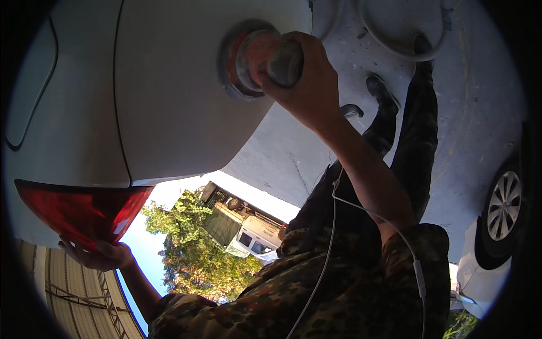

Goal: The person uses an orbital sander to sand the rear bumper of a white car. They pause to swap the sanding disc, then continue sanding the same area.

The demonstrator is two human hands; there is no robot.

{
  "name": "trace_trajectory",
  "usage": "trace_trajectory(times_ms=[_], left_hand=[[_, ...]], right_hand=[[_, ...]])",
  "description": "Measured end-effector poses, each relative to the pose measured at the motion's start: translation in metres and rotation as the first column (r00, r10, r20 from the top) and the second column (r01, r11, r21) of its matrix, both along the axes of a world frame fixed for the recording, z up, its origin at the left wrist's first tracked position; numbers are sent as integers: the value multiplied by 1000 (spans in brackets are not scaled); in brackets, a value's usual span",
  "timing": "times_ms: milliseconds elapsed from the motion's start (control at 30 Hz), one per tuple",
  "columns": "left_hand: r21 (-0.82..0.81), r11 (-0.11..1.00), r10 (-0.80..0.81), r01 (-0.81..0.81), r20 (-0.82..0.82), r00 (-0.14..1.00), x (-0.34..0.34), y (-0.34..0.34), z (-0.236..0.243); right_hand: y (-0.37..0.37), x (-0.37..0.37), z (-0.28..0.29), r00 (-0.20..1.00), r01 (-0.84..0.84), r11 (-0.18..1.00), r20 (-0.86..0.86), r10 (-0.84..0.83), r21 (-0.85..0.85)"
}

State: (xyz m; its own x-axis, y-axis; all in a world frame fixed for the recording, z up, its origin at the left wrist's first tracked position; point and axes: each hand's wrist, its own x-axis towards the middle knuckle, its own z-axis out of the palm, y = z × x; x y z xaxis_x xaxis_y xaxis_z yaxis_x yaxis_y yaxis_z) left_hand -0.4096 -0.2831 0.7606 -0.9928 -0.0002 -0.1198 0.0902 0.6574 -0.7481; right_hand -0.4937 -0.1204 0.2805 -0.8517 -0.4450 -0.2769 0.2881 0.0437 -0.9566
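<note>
My right hand [314,85] is closed around the dark, rounded head of a power sander [257,59] with a worn orange-red body. The sander's round pad lies against the pale car body panel [175,96]. Lower left, my left hand [99,256] rests with its fingers apart along the edge of the red tail light [84,212]. Some of its fingertips are hidden at the lamp. A dark seam runs down the bodywork to the lamp.
A thin white cable [333,226] hangs across my camouflage clothing. A pale hose [389,51] curls on the grey floor near my shoes. Another car's wheel [503,206] is at the right. A truck [254,237], trees [209,265] and a roofed structure [73,288] show outside.
</note>
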Motion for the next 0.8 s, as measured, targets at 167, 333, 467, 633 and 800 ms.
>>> trace_trajectory(times_ms=[167,333,467,633,800], left_hand=[[-42,999,15,-16,-7,1000,-1,1,0],[-60,998,-2,2,3,1000,-4,2,-1],[-52,998,15,-16,-24,1000,-1,2,-2],[-75,997,-9,8,-7,1000,-1,1,1],[-101,994,38,-39,-15,999,-1,2,1]], right_hand=[[7,0,1,997,-17,1000,-77,17,7],[29,36,64,983,-181,965,-10,182,-190],[12,20,25,998,-55,998,39,56,-37],[-3,-14,-32,999,44,999,29,-45,31],[22,21,28,993,-117,989,-42,114,-90]])
